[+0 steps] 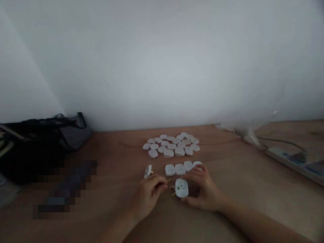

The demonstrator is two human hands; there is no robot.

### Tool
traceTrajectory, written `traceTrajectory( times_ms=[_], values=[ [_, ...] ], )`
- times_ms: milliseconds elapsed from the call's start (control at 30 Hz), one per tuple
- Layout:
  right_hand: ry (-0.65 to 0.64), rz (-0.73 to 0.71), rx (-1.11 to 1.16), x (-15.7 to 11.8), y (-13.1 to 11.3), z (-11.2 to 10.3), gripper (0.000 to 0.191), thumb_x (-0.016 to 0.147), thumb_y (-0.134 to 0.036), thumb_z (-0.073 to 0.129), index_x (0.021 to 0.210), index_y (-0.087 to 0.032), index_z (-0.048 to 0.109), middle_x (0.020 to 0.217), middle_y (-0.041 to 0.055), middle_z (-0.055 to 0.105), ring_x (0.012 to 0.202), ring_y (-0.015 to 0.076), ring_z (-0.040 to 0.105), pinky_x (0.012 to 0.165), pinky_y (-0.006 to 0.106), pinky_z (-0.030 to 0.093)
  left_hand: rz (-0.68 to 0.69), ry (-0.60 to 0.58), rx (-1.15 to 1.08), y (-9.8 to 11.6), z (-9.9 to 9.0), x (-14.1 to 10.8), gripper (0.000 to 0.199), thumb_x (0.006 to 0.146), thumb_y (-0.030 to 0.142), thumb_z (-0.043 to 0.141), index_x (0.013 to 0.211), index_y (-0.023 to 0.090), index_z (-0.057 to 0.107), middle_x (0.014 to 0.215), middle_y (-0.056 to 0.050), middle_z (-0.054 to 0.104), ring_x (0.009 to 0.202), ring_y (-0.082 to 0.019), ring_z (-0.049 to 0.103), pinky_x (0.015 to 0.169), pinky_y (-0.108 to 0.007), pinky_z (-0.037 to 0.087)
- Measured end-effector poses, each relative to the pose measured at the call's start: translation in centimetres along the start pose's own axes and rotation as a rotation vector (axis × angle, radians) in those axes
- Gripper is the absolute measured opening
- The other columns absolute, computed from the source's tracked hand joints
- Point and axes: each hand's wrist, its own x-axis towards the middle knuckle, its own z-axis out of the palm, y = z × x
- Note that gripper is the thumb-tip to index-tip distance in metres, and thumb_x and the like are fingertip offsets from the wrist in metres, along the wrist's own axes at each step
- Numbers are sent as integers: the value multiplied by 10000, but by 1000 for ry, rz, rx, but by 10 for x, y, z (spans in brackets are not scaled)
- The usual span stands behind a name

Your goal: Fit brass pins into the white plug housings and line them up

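Note:
Between thumb and fingers, my right hand (204,189) holds a white plug adapter (181,188) whose metal prongs point left. My left hand (153,192) is pinched just left of those prongs, at a small brass-coloured piece (169,180) by its fingertips. Another white adapter (148,171) stands on edge on the wooden table (121,168), just beyond my left hand. A row of several white adapters (180,169) lies behind the held one, and my right fingers partly cover its right end.
Farther back lies a cluster of several white pieces (171,146). A black bag (30,145) and a blurred-out dark object (73,184) are at the left. At the right are a power strip (291,163), a cable and clear plastic (250,131). A wall stands behind.

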Motion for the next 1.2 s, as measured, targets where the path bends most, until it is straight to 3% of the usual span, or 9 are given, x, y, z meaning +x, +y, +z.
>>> traceTrajectory(
  times_ms=[167,300,867,967,1067,1200],
  values=[
    [9,-31,50,1,-6,0,428,616,-398,694,1007,-251,601,923,25,675,869,227,585,898,411,286,72,163,-101,9,7,0,69,833,176,557,794,175,614,788,-29,662,747,-149,625,702,-244,499],
    [2,-70,82,3,-11,-1,443,624,-419,682,1025,-254,587,950,22,674,867,220,592,910,410,280,115,203,-136,12,12,1,64,826,169,576,797,181,631,817,-42,677,769,-157,642,713,-252,519],
    [-57,-98,115,4,-16,-2,439,665,-416,674,1063,-257,579,1025,36,663,926,220,592,917,400,296,167,142,-235,21,14,4,107,822,190,597,761,185,684,757,-50,707,715,-164,657,667,-269,541],
    [-38,-108,111,3,-15,-2,448,669,-416,675,1071,-249,572,1025,38,663,922,219,597,915,398,307,223,128,-177,20,14,3,111,828,172,586,837,197,694,782,-47,715,816,-183,651,723,-291,542],
    [-9,-90,115,3,-13,-2,472,681,-410,674,1110,-251,557,1027,46,664,920,226,594,911,412,313,258,145,-79,18,13,-1,178,822,158,584,973,201,668,928,-68,693,952,-201,610,831,-329,512],
    [-10,-75,128,2,-12,-3,497,711,-365,668,1176,-266,522,1069,49,652,949,233,580,895,418,322,179,119,-33,11,9,-4,386,724,297,705,1083,195,605,1027,-95,626,963,-231,584,855,-359,491]
  ],
)
